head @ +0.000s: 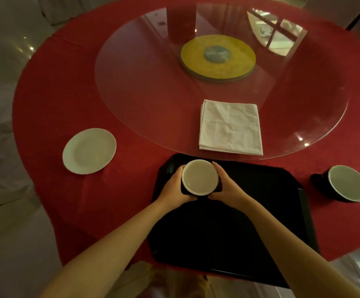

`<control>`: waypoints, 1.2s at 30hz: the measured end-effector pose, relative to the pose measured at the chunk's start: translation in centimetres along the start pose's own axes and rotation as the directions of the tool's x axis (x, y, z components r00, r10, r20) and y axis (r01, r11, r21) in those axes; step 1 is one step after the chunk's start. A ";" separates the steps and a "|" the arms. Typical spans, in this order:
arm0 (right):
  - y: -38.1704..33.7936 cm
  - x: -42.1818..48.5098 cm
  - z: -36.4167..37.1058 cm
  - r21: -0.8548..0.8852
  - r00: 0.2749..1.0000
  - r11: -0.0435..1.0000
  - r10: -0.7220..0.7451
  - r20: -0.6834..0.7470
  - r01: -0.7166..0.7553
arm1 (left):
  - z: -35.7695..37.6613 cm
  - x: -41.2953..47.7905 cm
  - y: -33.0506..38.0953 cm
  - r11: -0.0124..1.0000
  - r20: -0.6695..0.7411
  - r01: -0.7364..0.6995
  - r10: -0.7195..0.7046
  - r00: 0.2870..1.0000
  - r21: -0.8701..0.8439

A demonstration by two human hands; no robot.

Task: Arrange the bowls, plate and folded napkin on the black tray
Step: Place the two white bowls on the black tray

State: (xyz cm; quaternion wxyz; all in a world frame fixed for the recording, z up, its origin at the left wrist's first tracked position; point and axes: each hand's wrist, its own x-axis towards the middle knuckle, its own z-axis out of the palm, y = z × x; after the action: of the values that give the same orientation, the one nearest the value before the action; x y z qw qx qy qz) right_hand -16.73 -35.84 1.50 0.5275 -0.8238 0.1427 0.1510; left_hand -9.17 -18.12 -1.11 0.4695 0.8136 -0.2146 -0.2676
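A bowl [199, 177], dark outside and white inside, is cupped between my left hand [173, 186] and my right hand [228, 186] over the far left part of the black tray [260, 211]. Whether it rests on the tray or hovers above it, I cannot tell. A second bowl [348, 182] of the same kind stands on the red cloth to the right of the tray. A white plate [89, 151] lies on the cloth to the left. The folded white napkin [230, 127] lies on the glass turntable just beyond the tray.
The round table wears a red cloth [52, 93]. A large glass turntable [153, 82] covers its middle, with a yellow disc [217, 58] at the hub. White-draped chairs [0, 125] stand on the left. The tray reaches the table's near edge.
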 end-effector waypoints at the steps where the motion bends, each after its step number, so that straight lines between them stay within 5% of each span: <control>1: -0.1 0.0 0.0 -0.010 1.000 1.000 0.005 0.006 -0.005 | 0.0 0.0 0.0 1.000 0.005 0.001 -0.001 1.000 0.006; 7: -0.7 0.2 -0.9 -0.128 0.994 0.991 0.045 0.101 -0.032 | -1.5 -0.1 -0.2 0.989 0.093 0.058 -0.071 0.993 0.136; 11: -2.1 0.7 -1.5 -0.168 0.995 0.986 0.005 0.096 0.011 | -4.0 -0.6 0.0 0.996 0.158 0.057 -0.068 0.985 0.074; 24: -7.7 4.4 0.8 -0.339 0.940 0.928 -0.244 -0.238 0.156 | -9.9 -0.2 2.4 0.993 -0.181 0.041 -0.021 0.983 0.111; 36: -8.0 2.9 -4.6 -0.399 0.909 0.916 -0.197 -0.368 0.037 | -9.4 4.1 8.0 0.927 -0.025 -0.050 0.063 0.998 0.371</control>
State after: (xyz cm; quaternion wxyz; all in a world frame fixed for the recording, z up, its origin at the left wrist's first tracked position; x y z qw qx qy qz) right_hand -10.51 -37.05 8.83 0.3240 -0.9312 0.1644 -0.0284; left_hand -0.78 -18.24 8.88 0.3191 0.8858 -0.2758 -0.1937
